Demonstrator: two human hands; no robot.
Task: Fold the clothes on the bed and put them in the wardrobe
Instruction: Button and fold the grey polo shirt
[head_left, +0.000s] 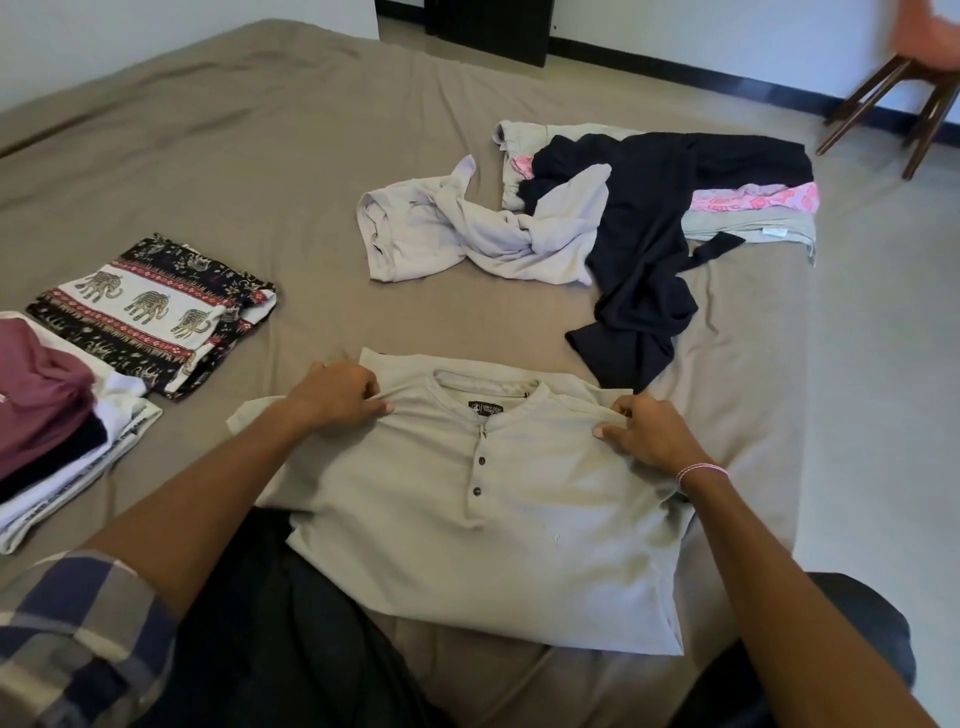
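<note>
A beige henley shirt (519, 530) with dark buttons lies front-up on the brown bed (270, 171), its hem toward me. My left hand (337, 395) pinches the shirt's left shoulder. My right hand (649, 431), with a pink thread on the wrist, pinches the right shoulder. Beyond the shirt lies a heap of unfolded clothes: a crumpled pale grey garment (467, 234), a dark navy garment (649, 234), and pink patterned cloth (753, 200) on a grey piece. At the left sit folded items: an elephant-print cloth (150, 312) and a stack with a maroon top (36, 395).
A wooden chair (904, 88) with a pink seat stands on the tiled floor (883, 364) at the far right. A dark doorway or cabinet (488, 26) is at the back wall. My dark-trousered legs rest on the bed's near edge.
</note>
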